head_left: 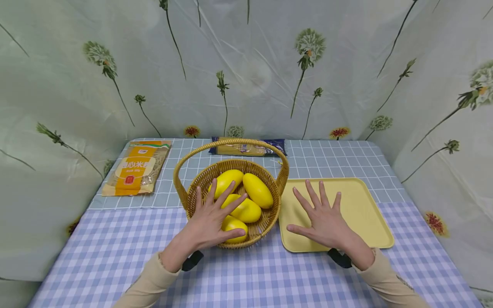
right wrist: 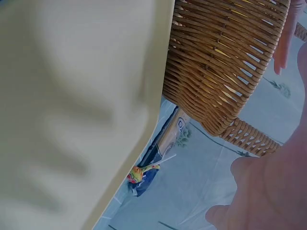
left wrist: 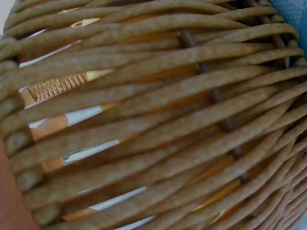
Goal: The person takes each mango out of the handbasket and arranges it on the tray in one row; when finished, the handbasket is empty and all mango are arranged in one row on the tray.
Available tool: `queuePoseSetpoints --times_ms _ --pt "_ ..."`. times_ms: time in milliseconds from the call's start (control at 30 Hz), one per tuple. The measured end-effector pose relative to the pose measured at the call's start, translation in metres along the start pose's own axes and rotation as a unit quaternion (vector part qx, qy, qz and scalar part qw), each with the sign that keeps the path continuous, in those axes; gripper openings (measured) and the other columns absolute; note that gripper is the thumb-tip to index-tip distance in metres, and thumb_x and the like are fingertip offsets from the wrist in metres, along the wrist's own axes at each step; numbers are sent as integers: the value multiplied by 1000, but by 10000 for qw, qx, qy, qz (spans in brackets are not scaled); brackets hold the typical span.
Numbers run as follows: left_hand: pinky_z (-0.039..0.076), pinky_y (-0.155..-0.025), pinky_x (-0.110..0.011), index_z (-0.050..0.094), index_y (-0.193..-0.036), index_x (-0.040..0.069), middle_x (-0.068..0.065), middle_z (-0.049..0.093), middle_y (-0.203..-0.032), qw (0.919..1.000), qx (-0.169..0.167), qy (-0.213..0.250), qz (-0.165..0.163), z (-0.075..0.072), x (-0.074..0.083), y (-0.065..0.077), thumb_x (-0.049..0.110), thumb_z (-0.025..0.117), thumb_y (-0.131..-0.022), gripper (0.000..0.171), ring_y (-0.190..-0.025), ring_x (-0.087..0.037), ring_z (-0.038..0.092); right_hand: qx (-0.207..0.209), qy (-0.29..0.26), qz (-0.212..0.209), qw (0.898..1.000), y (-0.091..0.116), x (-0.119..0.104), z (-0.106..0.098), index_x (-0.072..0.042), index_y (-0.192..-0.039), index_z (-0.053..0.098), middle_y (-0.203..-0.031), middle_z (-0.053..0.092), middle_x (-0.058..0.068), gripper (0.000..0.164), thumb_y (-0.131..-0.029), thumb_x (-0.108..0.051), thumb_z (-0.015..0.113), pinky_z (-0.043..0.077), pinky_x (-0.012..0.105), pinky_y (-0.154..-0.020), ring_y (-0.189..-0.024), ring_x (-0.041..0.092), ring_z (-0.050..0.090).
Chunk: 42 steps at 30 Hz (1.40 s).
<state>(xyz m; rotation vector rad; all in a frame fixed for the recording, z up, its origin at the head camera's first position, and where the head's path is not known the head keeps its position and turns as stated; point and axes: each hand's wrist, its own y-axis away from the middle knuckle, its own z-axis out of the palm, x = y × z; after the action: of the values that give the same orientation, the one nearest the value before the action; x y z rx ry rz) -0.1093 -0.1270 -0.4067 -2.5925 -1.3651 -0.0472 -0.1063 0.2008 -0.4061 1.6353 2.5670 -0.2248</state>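
My left hand [head_left: 208, 220] is spread over the near left part of a wicker basket [head_left: 269, 224] with a tall arched handle. Several smooth yellow mangoes [head_left: 258, 190] lie inside it, partly covered by that hand. To the right, my right hand [head_left: 327, 220] has its fingers fanned out above a pale yellow tray [head_left: 362, 214] and holds nothing. Woven basket wall [left wrist: 153, 91] fills the left wrist view. In the right wrist view, the tray [right wrist: 72, 72] appears beside the basket [right wrist: 225, 52], with part of the right hand [right wrist: 273, 182] at the edge.
An orange-labelled bag of noodles [head_left: 136, 169] lies at the back left. Behind the basket lies a dark blue spaghetti packet [head_left: 246, 149]. The right wrist view also shows a colourful wrapped lollipop [right wrist: 136, 174] near that packet. A checked cloth [head_left: 246, 278] covers the table.
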Motion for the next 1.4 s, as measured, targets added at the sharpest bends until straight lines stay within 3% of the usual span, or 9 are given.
queuePoseSetpoints --times_ms 333,500,633,800,1000,1167,1233,1333,1400 --pt "1 -104 -67 27 -149 36 2 10 -158 9983 313 -350 355 -3 3 0 80 35 -81 81 -141 -36 -1 525 343 -156 9979 3 -1 1 -22 -150 29 -155 17 18 91 -78 -75 51 8 74 -98 -139 44 2" --pt "9 -109 -58 38 -146 29 0 23 -155 9928 945 -215 706 -4 3 5 73 38 -86 75 -141 -32 15 1094 170 -183 9937 4 -5 2 -16 -142 43 -145 38 17 86 -78 -72 55 30 62 -99 -132 42 30" --pt "18 -110 -52 51 -137 21 -4 38 -147 9799 1741 543 809 -2 0 13 61 45 -91 62 -136 -31 30 1897 -88 -527 9804 2 -9 3 -13 -129 59 -129 56 12 72 -79 -64 61 51 47 -75 -112 32 55" --pt "36 -99 -44 64 -119 11 -10 59 -125 9331 3088 1595 920 8 -3 23 44 56 -93 43 -115 -32 52 2777 -529 -1113 9527 -6 -14 5 -12 -111 68 -107 68 6 47 -83 -50 66 52 34 -52 -87 23 67" --pt "44 -85 -28 70 -95 -3 -18 65 -95 8458 4643 2446 963 12 -2 25 21 63 -92 25 -87 -31 59 3275 -890 -1470 9291 -19 -25 5 -11 -98 72 -94 70 -1 33 -87 -41 65 51 30 -48 -77 17 67" --pt "42 -76 -21 62 -82 -12 -20 56 -78 7657 5814 2748 73 1 1 26 15 68 -86 27 -77 -21 53 3225 -1127 -1619 9258 -29 -34 3 -11 -97 71 -90 70 -1 26 -83 -33 72 51 28 -49 -73 15 67" --pt "38 -76 -23 56 -87 -16 -22 52 -83 7419 5999 2975 -352 0 -1 27 9 70 -82 29 -80 -18 50 3139 -1235 -1678 9263 -33 -38 1 -11 -97 71 -89 70 1 27 -86 -36 68 50 27 -49 -71 15 66" --pt "36 -80 -28 46 -103 -19 -21 47 -100 7328 5758 3499 -953 1 -8 27 -3 69 -77 38 -92 -19 46 2970 -1379 -1769 9281 -39 -44 -2 -9 -98 70 -88 70 3 32 -89 -39 65 51 28 -51 -70 17 65" --pt "35 -84 -30 42 -115 -18 -20 45 -112 7397 5331 3879 -1351 1 -13 26 -9 67 -76 47 -101 -20 44 2837 -1460 -1814 9302 -44 -48 -4 -8 -99 70 -89 69 4 33 -88 -39 66 51 27 -53 -70 17 65"
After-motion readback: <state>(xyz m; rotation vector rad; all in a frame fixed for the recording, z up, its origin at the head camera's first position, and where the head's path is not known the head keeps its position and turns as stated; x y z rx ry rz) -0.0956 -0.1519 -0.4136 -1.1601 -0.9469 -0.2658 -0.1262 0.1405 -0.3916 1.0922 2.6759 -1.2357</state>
